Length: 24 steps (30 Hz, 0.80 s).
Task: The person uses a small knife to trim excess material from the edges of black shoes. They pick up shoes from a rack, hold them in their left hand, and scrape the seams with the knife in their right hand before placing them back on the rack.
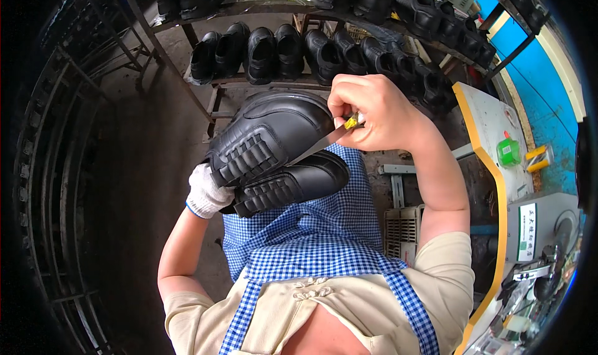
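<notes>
Two black shoes, an upper one (274, 131) and a lower one (299, 184), lie one against the other in front of me, with ridged bands along their sides. My left hand (208, 190), in a white knit glove, is closed on them at their left end; its fingers are mostly hidden behind the shoes. My bare right hand (377, 112) pinches a thin knife (330, 138) by its yellow-wrapped grip. The knife's blade slants down to the left, along the upper shoe's lower edge and above the lower shoe. Whether it touches either shoe I cannot tell.
Ahead stands a metal rack with several black shoes (261, 56) on its shelves. At the right is a yellow-edged worktable (483, 137) carrying a green bottle (508, 151) and a grey machine (542, 230). A plastic crate (402, 230) sits below it. Dark metal racks (56, 199) line the left.
</notes>
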Available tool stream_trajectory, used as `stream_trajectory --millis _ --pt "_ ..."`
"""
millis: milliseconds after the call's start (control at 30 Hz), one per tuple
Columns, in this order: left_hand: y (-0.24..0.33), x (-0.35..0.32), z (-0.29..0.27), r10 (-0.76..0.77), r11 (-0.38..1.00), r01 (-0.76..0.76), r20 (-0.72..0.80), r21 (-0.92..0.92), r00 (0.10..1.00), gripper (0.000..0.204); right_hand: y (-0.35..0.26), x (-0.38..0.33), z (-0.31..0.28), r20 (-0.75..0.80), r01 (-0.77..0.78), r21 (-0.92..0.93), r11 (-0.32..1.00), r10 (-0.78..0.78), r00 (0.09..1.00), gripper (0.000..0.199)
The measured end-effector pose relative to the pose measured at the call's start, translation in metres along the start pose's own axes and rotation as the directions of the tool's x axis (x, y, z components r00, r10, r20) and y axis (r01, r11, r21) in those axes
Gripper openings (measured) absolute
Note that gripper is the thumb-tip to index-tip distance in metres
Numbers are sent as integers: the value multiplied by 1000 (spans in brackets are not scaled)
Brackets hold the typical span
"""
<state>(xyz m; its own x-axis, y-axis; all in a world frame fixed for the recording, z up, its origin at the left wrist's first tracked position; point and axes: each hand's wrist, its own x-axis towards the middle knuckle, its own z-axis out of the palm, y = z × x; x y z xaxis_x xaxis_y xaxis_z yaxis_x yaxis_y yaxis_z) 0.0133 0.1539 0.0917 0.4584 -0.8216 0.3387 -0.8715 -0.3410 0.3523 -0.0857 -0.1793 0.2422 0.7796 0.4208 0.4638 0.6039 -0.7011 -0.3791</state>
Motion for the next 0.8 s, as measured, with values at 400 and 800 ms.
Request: stream_trajectory --millis 400,800 --pt "6 1 32 -690 -461 -49 323 -886 647 42 55 -59 53 -242 -191 723 664 501 831 14" --pt "56 85 50 -734 -508 -176 317 -843 600 36 -23 -36 117 -367 152 26 988 -132 921 35"
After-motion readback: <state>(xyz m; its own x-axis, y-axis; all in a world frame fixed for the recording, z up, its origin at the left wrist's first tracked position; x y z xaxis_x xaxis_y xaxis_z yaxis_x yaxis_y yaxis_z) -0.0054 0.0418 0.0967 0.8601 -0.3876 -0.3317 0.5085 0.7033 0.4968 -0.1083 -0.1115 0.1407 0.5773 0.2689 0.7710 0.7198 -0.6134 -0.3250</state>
